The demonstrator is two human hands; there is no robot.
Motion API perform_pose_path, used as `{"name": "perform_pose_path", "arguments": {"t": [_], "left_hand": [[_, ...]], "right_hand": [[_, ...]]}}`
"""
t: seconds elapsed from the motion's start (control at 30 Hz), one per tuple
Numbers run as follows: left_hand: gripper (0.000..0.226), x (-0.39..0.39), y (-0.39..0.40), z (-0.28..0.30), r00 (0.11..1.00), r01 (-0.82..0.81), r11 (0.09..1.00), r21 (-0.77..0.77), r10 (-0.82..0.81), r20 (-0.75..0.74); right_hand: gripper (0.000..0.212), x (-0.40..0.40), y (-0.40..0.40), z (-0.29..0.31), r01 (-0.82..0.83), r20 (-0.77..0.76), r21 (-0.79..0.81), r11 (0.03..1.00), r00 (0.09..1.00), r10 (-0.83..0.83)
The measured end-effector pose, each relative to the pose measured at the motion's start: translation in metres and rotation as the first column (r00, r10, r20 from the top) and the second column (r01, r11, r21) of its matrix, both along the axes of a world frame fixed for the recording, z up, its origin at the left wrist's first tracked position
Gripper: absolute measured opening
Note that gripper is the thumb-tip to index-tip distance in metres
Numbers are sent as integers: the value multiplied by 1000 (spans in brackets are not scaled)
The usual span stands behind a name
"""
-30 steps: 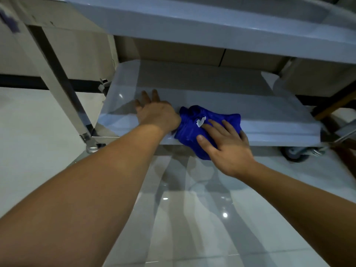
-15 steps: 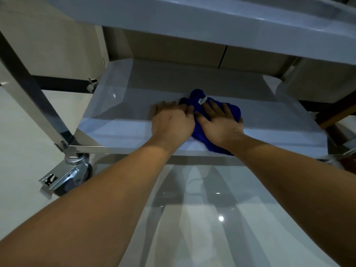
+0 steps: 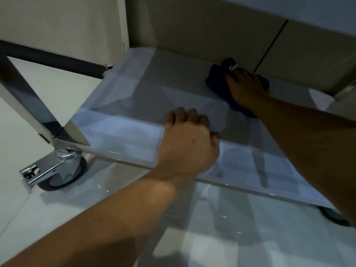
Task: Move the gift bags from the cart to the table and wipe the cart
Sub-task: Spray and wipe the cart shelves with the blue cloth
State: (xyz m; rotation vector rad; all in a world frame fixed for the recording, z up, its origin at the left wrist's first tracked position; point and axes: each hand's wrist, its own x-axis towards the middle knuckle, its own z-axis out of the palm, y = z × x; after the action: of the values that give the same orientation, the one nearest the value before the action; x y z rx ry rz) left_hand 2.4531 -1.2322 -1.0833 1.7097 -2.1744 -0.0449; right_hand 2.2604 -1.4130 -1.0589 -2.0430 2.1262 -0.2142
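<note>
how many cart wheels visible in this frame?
2. One caster wheel sits under the cart's near left corner, by the brake lever. A second wheel shows partly at the near right, behind the forearm. The far wheels are hidden.

- Glossy pale tiled floor (image 3: 57, 105), mirror-like, small bright light glints near bottom centre.
- Off-white wall (image 3: 57, 26) at upper left, dark baseboard strip (image 3: 52, 61) along its foot.
- Beige panelled surface (image 3: 212, 31) behind, split by a thin dark vertical seam (image 3: 269, 45).
- Dim overall, cool bluish cast.
</note>
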Motion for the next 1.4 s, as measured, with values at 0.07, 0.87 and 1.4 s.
{"name": "perform_pose_path", "arguments": {"t": [0.07,0.87,1.4], "left_hand": [[53,-1,0,1,1000,-22,1000,-15,22,-8],[45,-5,-6,8,997,-65,997,50,63,44],[45,-109,14,-2,995,83,994,-69,-79,61]], "right_hand": [[68,-2,-17,2,47,82,-11,999,996,-46],[78,-40,246,10,9,-36,-25,1000,999,-10],[88,-103,122,-10,324,-39,-58,944,944,-326]]}}
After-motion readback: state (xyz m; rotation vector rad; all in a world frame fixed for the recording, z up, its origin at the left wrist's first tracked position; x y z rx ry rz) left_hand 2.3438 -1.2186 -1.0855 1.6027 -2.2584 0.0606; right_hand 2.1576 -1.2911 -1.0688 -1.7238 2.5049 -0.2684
